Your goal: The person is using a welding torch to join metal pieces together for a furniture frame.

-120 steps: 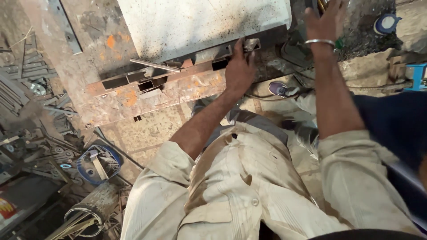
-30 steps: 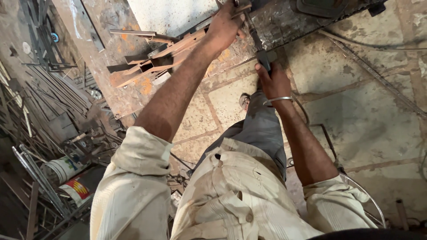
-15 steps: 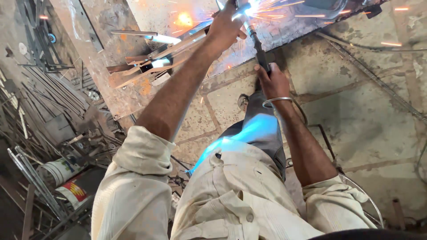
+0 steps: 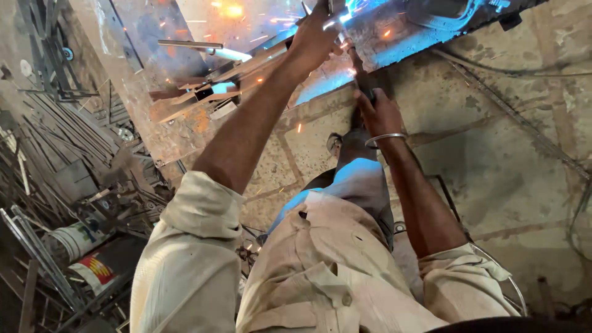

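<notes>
Left hand [image 4: 316, 38] pressing metal frame [image 4: 246, 65], right hand [image 4: 377, 114] gripping electrode holder [image 4: 364, 80]

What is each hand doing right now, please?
Left hand: pressed on the metal workpiece; its grip cannot be told.
Right hand: closed on the welding electrode holder.

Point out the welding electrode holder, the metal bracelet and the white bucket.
welding electrode holder [image 4: 365, 83]: head view, on its dark handle above the right hand.
metal bracelet [image 4: 385, 139]: head view, on the band across the right wrist.
white bucket [image 4: 74, 239]: head view, on its side wall.
</notes>
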